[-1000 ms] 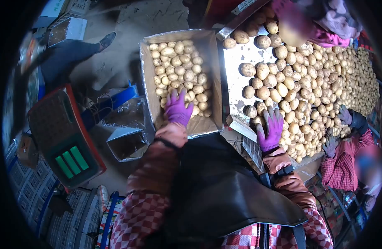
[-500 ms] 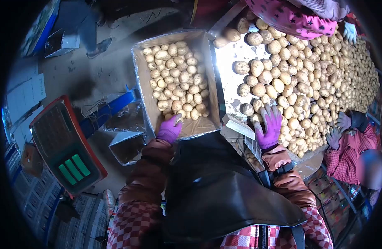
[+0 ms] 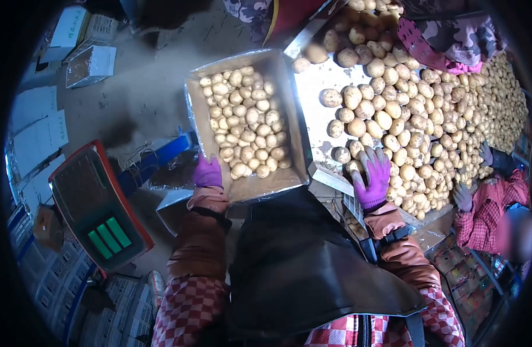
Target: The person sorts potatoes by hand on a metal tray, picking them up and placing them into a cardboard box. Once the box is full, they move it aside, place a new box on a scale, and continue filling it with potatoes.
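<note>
Gripping box (image 3: 203,124) edge now, seemingly: left hand (image 3: 207,172) | right hand (image 3: 373,176) still spread on potatoes (image 3: 393,124)

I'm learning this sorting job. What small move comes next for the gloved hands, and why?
Probably close the right hand on a potato under its fingers and carry it to the box: that hand lies open on the pile, while the left hand grips the box's near corner.
</note>
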Demonstrator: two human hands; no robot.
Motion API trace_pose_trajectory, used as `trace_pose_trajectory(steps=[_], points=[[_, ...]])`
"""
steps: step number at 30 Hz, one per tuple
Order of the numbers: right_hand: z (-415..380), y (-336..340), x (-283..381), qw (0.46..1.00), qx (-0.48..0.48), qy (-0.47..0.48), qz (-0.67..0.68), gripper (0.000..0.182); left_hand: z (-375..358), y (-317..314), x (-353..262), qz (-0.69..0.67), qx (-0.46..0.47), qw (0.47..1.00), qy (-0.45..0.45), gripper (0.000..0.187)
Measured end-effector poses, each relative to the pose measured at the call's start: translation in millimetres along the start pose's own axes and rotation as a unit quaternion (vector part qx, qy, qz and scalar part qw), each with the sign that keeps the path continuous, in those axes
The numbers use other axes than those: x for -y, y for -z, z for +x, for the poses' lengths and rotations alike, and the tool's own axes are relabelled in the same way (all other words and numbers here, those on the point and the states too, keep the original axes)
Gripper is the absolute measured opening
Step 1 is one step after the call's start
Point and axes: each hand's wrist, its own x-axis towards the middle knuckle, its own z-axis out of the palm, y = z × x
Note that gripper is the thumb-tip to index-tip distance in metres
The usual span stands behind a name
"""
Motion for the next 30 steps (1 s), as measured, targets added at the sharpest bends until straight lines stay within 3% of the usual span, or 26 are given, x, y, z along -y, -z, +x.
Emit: trace_pose_trajectory(steps=[1,3,6,9,10,11,14,15,17,19,20,22,25,27,28,30], points=[[-3.3,3.0,0.5,1.0,0.003,-0.001,0.001,0.051,-0.9,23.3,-15.6,-0.015,0.084,0.996,0.035,0.05],[-10.4,2.4,0.5,1.0,0.002,0.0,0.005,0.051,-10.8,47.8,-24.2,-0.042,-0.014,0.999,-0.009,0.045],[-8.5,2.8,-1.0,1.0,0.006,-0.001,0.015,0.051,-5.6,65.7,-54.0,-0.058,-0.099,0.976,-0.184,0.037],[-12.8,0.4,-0.5,1.0,0.006,-0.006,0.005,0.05,-39.4,43.3,-87.2,-0.016,-0.016,0.946,-0.323,0.025],[-12.2,-0.2,-2.4,1.0,0.005,-0.007,0.001,0.05,-40.7,30.6,-101.7,0.018,0.06,0.948,-0.311,0.022],[-11.1,0.3,-2.0,1.0,0.005,-0.005,-0.003,0.049,-35.6,22.5,-124.3,0.057,0.25,0.946,-0.197,0.03],[-7.4,2.9,-1.2,1.0,0.013,-0.004,0.013,0.049,-20.4,-22.2,-148.7,0.086,0.308,0.944,-0.076,0.04],[-7.5,2.3,-1.9,1.0,0.014,-0.004,0.011,0.049,-15.3,-18.4,-154.0,0.088,0.357,0.926,-0.083,0.047],[-6.1,3.4,-1.6,1.0,0.018,-0.005,0.007,0.049,-9.2,-87.8,-142.2,0.116,0.288,0.946,-0.091,0.043],[-7.9,1.1,-2.5,1.0,0.013,-0.005,0.006,0.05,7.9,-91.5,-144.8,0.118,0.299,0.94,-0.112,0.036],[-9.8,0.6,-2.5,1.0,0.014,-0.007,0.003,0.05,13.8,-50.2,-171.7,0.195,0.339,0.91,-0.14,0.031],[-10.1,-0.1,-4.1,1.0,0.015,-0.008,-0.004,0.05,22.3,-47.5,-165.6,0.146,0.352,0.908,-0.173,0.028],[-13.9,-1.8,-4.3,1.0,0.008,-0.012,0.006,0.05,31.4,-84.8,-144.3,0.047,0.339,0.927,-0.157,0.031],[-11.5,-0.4,-3.1,1.0,-0.003,-0.005,0.003,0.049,37.1,-95.6,-124.6,-0.001,0.323,0.922,-0.215,0.037],[-8.2,0.8,-2.8,1.0,0.005,-0.001,0.001,0.049,38.6,-82.2,-124.7,-0.024,0.312,0.918,-0.245,0.041],[-7.0,2.2,-1.1,1.0,0.007,-0.005,0.006,0.049,21.3,-50.5,-142.3,0.052,0.344,0.915,-0.204,0.051]])
